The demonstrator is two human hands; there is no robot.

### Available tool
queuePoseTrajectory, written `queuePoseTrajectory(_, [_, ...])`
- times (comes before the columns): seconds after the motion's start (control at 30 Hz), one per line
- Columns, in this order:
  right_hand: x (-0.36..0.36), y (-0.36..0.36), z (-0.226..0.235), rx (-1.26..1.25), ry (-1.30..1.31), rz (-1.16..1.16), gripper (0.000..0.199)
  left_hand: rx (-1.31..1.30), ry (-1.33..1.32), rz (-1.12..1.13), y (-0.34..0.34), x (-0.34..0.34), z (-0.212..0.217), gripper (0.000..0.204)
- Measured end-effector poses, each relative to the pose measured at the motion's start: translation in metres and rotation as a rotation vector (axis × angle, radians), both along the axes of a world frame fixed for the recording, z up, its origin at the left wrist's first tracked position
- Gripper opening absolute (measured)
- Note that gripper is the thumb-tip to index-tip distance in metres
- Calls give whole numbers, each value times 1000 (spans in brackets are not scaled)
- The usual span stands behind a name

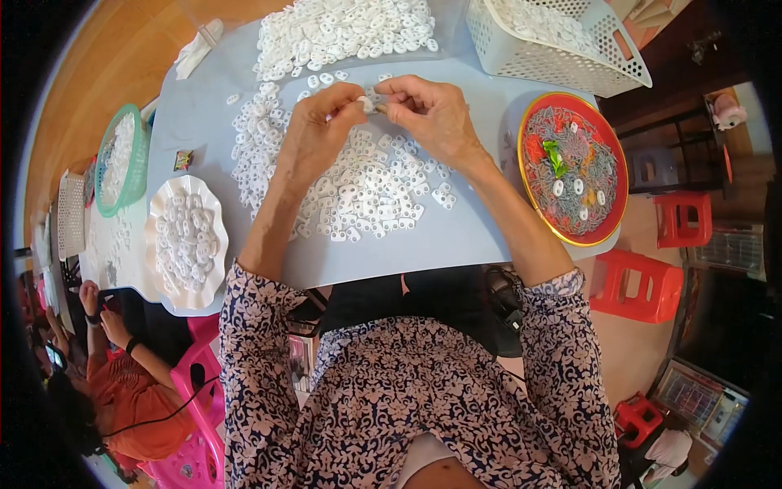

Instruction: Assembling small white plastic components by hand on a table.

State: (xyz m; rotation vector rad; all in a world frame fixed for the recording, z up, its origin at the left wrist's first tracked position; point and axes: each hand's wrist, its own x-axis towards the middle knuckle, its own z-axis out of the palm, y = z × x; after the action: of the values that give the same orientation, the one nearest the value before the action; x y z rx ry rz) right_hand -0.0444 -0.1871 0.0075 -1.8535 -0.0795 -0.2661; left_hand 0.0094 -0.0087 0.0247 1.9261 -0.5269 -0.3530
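My left hand (320, 122) pinches a small white plastic piece (366, 104) between thumb and fingertips, above the grey table. Close beside it, my right hand (436, 118) is closed in a pinch, its fingertips almost at the same piece. What it grips is too small to make out. Beneath and around both hands lies a loose spread of white two-holed plastic pieces (358, 191). More of them are heaped in a clear shallow tray (444, 37) beyond my hands.
A red round tray (531, 175) of grey cords stands right; a white perforated basket (521, 61) is behind it. At left are a scalloped white dish (221, 236) of pieces, a small wrapped packet (183, 160) and a green basket (140, 175). Another person (142, 399) sits lower left.
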Motion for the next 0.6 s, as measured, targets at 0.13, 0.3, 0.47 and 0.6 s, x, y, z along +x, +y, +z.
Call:
queuePoseTrajectory(0.13, [1,1,-2,152,-1,9,17,-109,4,27,-4,-3,-2,20])
queuePoseTrajectory(0.3, [0,-2,2,254,53,0,11,-295,72,-35,-5,-3,-5,22])
queuePoseTrajectory(0.47, [3,-6,-2,320,41,-20,13,-282,78,-8,-7,-4,-3,19])
queuePoseTrajectory(0.6, [4,-7,2,338,25,-41,15,8,-109,41,-1,-4,-2,15])
